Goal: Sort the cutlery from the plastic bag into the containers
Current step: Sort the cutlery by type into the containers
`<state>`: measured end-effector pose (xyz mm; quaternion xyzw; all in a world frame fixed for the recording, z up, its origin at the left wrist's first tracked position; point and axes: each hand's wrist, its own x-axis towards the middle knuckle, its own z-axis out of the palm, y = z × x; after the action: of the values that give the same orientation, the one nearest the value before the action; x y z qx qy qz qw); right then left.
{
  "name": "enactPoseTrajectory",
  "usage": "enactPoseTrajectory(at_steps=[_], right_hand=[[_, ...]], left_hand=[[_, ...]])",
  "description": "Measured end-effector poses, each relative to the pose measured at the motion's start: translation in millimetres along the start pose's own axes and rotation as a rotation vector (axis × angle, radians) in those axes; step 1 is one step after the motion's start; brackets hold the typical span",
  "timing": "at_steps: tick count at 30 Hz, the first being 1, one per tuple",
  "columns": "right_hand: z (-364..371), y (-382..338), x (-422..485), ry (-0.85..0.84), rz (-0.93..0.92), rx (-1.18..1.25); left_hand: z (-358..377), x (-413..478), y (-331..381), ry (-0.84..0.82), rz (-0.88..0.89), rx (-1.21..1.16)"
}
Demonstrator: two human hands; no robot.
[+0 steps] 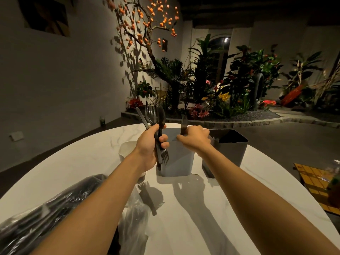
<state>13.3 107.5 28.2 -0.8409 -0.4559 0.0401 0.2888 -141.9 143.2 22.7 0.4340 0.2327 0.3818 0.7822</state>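
My left hand (150, 144) grips a bundle of dark plastic cutlery (158, 118), forks and spoons pointing both up and down, in front of the grey container (179, 161). My right hand (196, 138) pinches a single dark fork (184, 124), tines up, above that grey container's rim. A white container (127, 150) stands to the left, partly hidden by my left forearm. A dark container (231, 148) stands to the right. The clear plastic bag (36, 218) with more dark cutlery lies at the near left of the table.
The round white marble table (184, 208) carries everything. A yellow tiled mat (316, 183) with small items lies on the floor to the right. Plants and an orange-blossomed tree fill the background beyond the table.
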Motion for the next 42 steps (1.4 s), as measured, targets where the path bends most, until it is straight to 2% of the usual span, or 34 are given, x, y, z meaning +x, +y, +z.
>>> enactPoseTrajectory(at_steps=[3,7,9,12,14,17,20,24,25,27,31,33,35,42], right_hand=[[-3,-2,2,0.039,-0.021,0.058],[-18,-18,-10,0.32,-0.284,0.468],[-31,-33,-27,0.313,-0.434,0.575],[-40,-51,-47,0.18,-0.579,0.411],[-39,-56,-48,0.188,-0.533,0.287],[-45,-58,-47,0.155,-0.424,0.26],[-52,-59,-55,0.084,-0.426,0.173],[-59,-55,-63,0.34,-0.403,0.371],[-60,-50,-65,0.343,-0.36,0.412],[-57,-36,-70,0.158,-0.246,0.426],[-55,-17,-86,-0.44,-0.012,0.563],[-54,-17,-93,-0.588,0.01,0.596],[-51,-19,-99,-0.637,-0.01,0.575],[-45,-23,-108,-0.604,-0.048,0.698]], left_hand=[[1,-1,-2,0.003,0.002,0.015],[5,-2,-8,0.066,0.019,0.141],[11,-4,-12,0.112,0.062,0.299],[22,-11,-15,0.155,0.129,0.588],[26,-18,-15,0.118,0.154,0.693],[26,-31,-15,0.019,0.139,0.65],[25,-39,-16,-0.053,0.096,0.606],[19,-41,-6,0.065,0.037,0.276],[16,-42,-2,0.072,0.024,0.193],[9,-42,5,0.082,0.018,0.054],[0,-41,10,0.119,0.045,-0.097],[-3,-40,11,0.118,0.044,-0.129],[-4,-40,11,0.12,0.032,-0.149],[-6,-43,12,0.181,0.008,-0.307]])
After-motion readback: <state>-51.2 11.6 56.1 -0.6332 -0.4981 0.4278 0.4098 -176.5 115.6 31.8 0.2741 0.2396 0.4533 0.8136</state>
